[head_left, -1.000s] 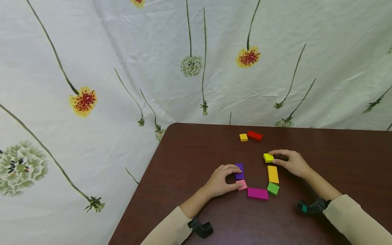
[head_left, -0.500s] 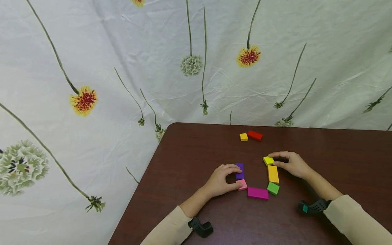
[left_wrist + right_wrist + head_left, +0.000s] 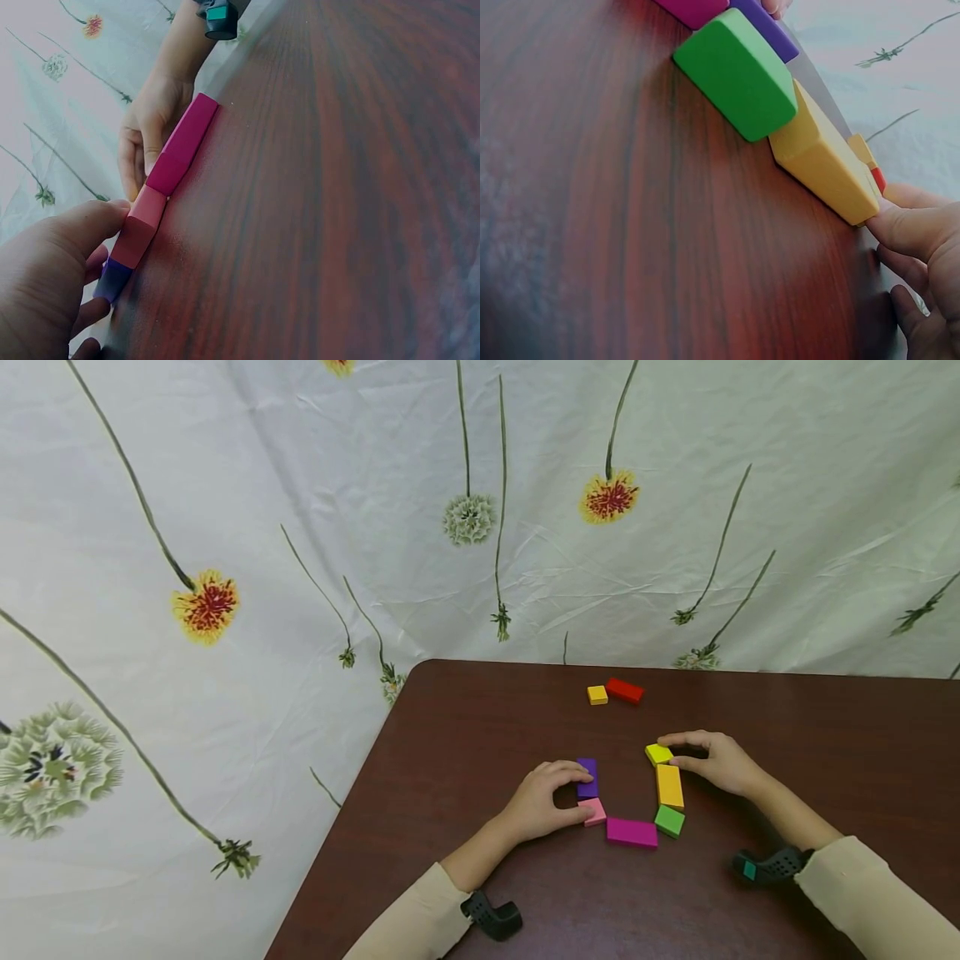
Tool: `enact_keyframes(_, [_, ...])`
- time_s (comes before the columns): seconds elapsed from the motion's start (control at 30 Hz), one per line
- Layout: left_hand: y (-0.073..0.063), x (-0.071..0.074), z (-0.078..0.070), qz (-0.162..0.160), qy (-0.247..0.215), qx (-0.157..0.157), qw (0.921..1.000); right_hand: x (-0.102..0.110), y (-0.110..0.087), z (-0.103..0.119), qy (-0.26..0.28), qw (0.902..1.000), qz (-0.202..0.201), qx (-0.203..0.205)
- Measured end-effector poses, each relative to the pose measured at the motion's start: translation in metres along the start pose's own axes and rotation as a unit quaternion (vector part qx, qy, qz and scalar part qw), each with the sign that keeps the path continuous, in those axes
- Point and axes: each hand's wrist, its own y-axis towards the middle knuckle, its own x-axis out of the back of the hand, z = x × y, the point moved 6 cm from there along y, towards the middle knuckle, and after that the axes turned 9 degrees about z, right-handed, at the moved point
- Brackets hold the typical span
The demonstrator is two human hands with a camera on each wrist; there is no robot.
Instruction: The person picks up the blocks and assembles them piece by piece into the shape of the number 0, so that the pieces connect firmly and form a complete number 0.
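My left hand (image 3: 536, 806) lies at the left of a U of coloured blocks. Its thumb is on the pink block (image 3: 140, 234) and its fingertips are on the purple block (image 3: 587, 789), holding the pair end to end. Opposite, my right hand (image 3: 718, 763) pinches a small yellow block (image 3: 657, 754) between thumb and fingers. That block touches the far end of an orange-yellow block (image 3: 670, 787). Below it sits a green block (image 3: 739, 79), and a magenta block (image 3: 632, 832) lies across the near side. In the right wrist view the pinched block is mostly hidden.
Farther back on the dark wooden table (image 3: 480, 718) lie a small yellow-orange block (image 3: 597, 695) and a red block (image 3: 625, 691). A white flowered cloth (image 3: 337, 485) hangs behind the table's far and left edges. Dark bands circle both wrists.
My right hand has drawn the small yellow block nearer, closing the gap to the orange-yellow block. The left hand has stayed in place.
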Motion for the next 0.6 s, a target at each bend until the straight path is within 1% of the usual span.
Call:
enact_keyframes(0.27, [0.001,-0.002,0.002,0.007,-0.004,0.01,0.9999,0.001,-0.002,0.001,0.003,0.9999,0.014,-0.002])
enact_keyframes(0.4, [0.001,-0.003,0.003,0.007,-0.004,0.013,0.9999,0.003,-0.003,0.004,0.009,0.9998,0.017,0.005])
enact_keyframes(0.5, [0.001,-0.002,0.002,0.004,-0.002,0.009,0.9999,0.004,-0.006,0.006,0.011,0.9999,-0.004,0.005])
enact_keyframes(0.6, [0.0,-0.001,0.001,0.0,-0.002,0.004,1.0,0.0,-0.012,0.008,0.019,0.999,-0.039,-0.011])
